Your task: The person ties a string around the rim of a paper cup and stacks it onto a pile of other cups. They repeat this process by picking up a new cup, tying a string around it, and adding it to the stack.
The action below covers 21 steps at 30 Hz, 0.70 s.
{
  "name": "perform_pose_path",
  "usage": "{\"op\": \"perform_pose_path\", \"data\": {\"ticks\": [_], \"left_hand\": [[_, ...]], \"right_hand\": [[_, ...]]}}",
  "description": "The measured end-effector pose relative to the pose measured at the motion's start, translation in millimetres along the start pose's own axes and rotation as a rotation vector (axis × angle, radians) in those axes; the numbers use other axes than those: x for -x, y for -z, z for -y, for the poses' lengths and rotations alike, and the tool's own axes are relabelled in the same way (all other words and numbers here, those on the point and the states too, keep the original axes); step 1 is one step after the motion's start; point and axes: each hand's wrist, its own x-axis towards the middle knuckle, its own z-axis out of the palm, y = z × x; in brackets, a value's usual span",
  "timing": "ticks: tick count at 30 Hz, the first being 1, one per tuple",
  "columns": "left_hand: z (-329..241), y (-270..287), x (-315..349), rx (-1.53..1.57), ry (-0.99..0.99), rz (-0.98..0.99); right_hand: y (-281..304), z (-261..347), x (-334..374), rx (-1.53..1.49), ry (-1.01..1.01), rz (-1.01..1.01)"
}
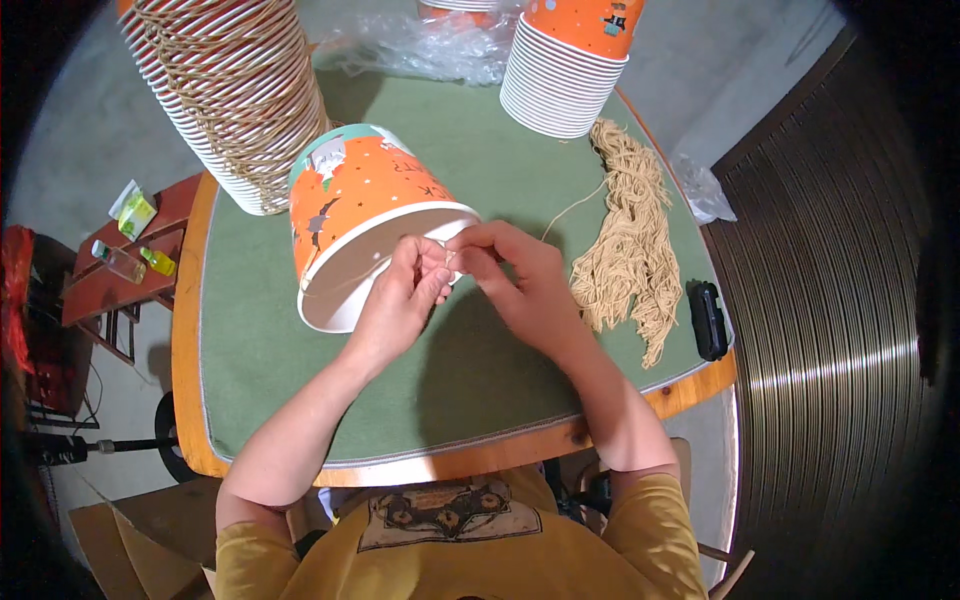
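Observation:
An orange paper bucket (375, 185) with a white rim lies tilted on its side, its open mouth facing me. My left hand (398, 300) is at the right side of the mouth, thumb and fingers pinched on a thin tan string (342, 288). My right hand (512, 275) pinches the same string right beside it, by the rim. From there the string runs across the mouth to the rim's left side. The exact spot between the fingertips is partly hidden. A bundle of loose tan strings (625, 235) lies right of my right hand.
A tall stack of buckets (225, 90) with strings hanging over it stands at the back left. Another nested stack (562, 85) stands at the back right, near clear plastic wrap (425, 48). A black case (708, 320) sits at the right edge of the green-covered table (270, 400).

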Motion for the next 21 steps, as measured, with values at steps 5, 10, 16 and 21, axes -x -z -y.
{"op": "perform_pose_path", "data": {"ticks": [5, 10, 16, 21], "left_hand": [[-12.3, 2.2, 2.5, -0.082, 0.006, 0.021], [13.7, 3.9, 2.5, -0.258, -0.188, -0.011], [-5.2, 8.8, 2.6, -0.292, 0.071, 0.121], [-6.9, 10.9, -0.5, -0.265, 0.103, 0.100]], "right_hand": [[0.3, 5.0, -2.4, -0.141, 0.037, 0.038], [-19.7, 17.5, -11.1, -0.087, 0.111, 0.143], [-29.1, 0.5, -41.5, -0.095, 0.085, 0.301], [-36.8, -6.0, -50.5, 0.071, 0.036, 0.361]]}}
